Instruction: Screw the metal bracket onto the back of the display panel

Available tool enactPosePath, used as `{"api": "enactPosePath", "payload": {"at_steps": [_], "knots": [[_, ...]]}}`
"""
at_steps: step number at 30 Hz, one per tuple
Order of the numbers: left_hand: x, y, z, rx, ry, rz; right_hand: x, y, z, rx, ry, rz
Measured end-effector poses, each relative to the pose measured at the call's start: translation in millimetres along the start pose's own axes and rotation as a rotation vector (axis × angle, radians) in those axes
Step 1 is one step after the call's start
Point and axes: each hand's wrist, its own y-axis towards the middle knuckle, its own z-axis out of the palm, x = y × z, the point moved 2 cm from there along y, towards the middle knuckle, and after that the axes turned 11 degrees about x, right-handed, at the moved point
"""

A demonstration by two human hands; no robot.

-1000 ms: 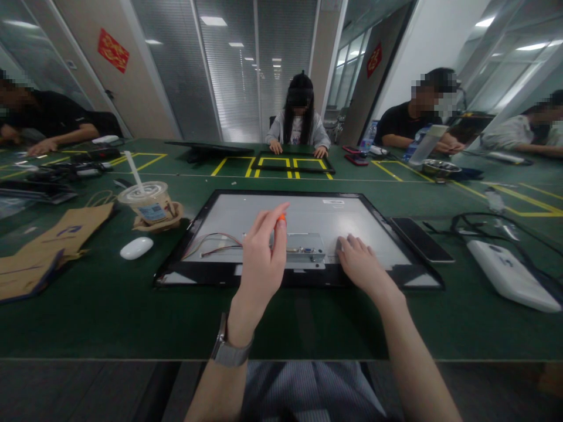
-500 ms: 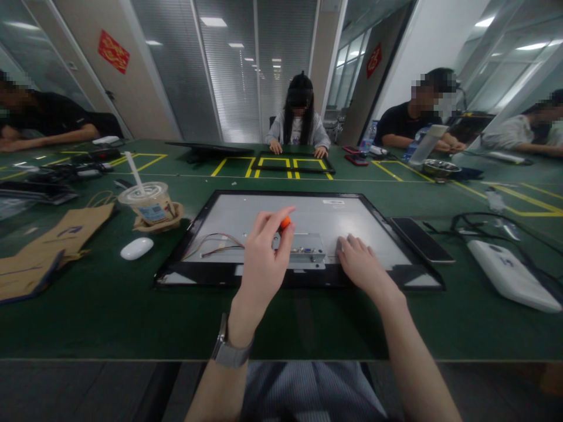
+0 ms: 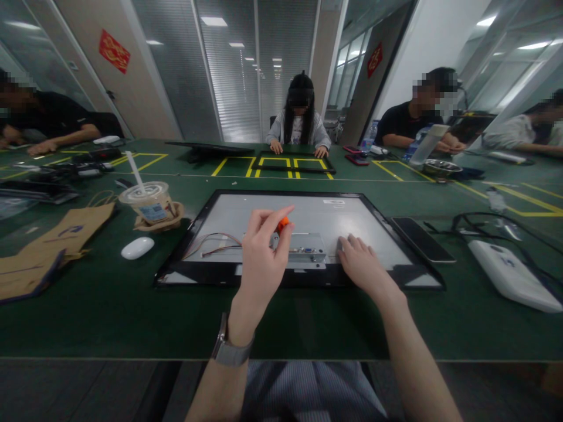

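A display panel (image 3: pixel 303 211) with a grey back and a black frame lies flat on the green table. At its lower middle sits a metal bracket (image 3: pixel 308 241) with ports along its edge. My left hand (image 3: pixel 264 252) is above the bracket, thumb and fingers closed round the orange handle of a screwdriver (image 3: pixel 284 223). Most of the screwdriver, its tip included, is hidden behind the hand. To the right of the bracket, my right hand (image 3: pixel 358 258) rests on the panel with fingers outstretched, holding nothing visible. Thin wires (image 3: pixel 220 237) run left of the bracket.
Left of the panel are a white mouse (image 3: pixel 138 248), a drink cup with a straw (image 3: pixel 152 205) and a paper bag (image 3: pixel 65 240). A phone (image 3: pixel 422 239) and a white device (image 3: pixel 512 275) with cables lie right. Several people sit around the table.
The screwdriver's orange handle has turned slightly in my left fingers. My right hand stays in place. At the far left, a person's hand has shifted on the table.
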Motion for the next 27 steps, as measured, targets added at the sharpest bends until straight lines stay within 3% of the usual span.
{"api": "enactPosePath", "payload": {"at_steps": [7,15,27], "knots": [[-1.2,-0.2,-1.2,-0.014,-0.026,-0.029,0.3,-0.4,-0.1,-0.003,-0.001,0.008],[0.5,0.0,1.9,0.091,-0.039,-0.044,0.7,-1.0,-0.7,-0.001,-0.004,0.004],[1.1,-0.4,4.0,0.119,-0.013,-0.035,0.5,-0.9,1.0,-0.008,0.000,0.015]]}}
